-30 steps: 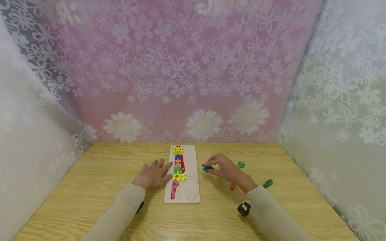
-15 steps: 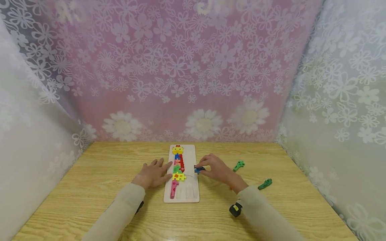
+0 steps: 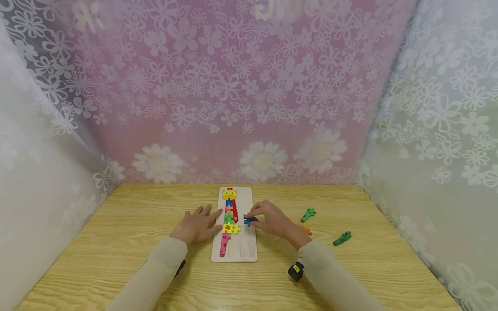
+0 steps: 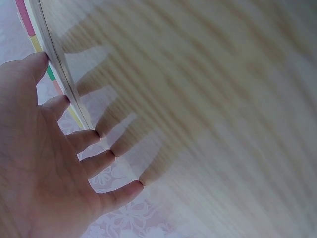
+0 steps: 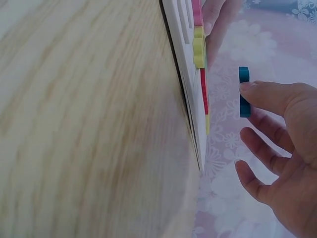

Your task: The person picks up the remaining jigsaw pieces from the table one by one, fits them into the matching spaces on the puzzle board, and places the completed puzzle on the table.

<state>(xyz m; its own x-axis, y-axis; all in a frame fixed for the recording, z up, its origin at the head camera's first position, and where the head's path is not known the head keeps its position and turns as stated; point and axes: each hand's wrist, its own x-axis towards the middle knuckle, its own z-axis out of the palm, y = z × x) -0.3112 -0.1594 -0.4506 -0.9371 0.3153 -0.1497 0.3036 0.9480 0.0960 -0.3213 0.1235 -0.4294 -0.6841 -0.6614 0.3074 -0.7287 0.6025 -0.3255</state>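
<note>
Hands: the left hand (image 3: 196, 225) is spread, palm down, lower left of centre in the head view; the right hand (image 3: 272, 219), just right of centre, pinches a blue piece between thumb and forefinger.
Left fingertips: resting on the desk (image 3: 113, 233), thumb and forefinger at the left edge of the white board (image 3: 245, 196).
White board: lower centre of the frame, lying lengthwise on the desk, with shallow recesses at its lower right.
Giraffe pieces on its left half: yellow head (image 3: 229, 194) at the top, a column of small coloured pieces (image 3: 228, 210) below it, red strip (image 3: 235, 211) along their right, yellow piece (image 3: 231, 229) lower, pink leg (image 3: 224, 245) at the bottom.
Blue piece (image 3: 249, 220): over the right half of the board, held apart from it in the right wrist view.
Orange piece (image 3: 307, 231): on the desk, right of centre, partly hidden by the right forearm.
Light green piece (image 3: 309, 214): slightly above the orange one.
Dark green piece (image 3: 342, 238): farthest right, lower down.
</note>
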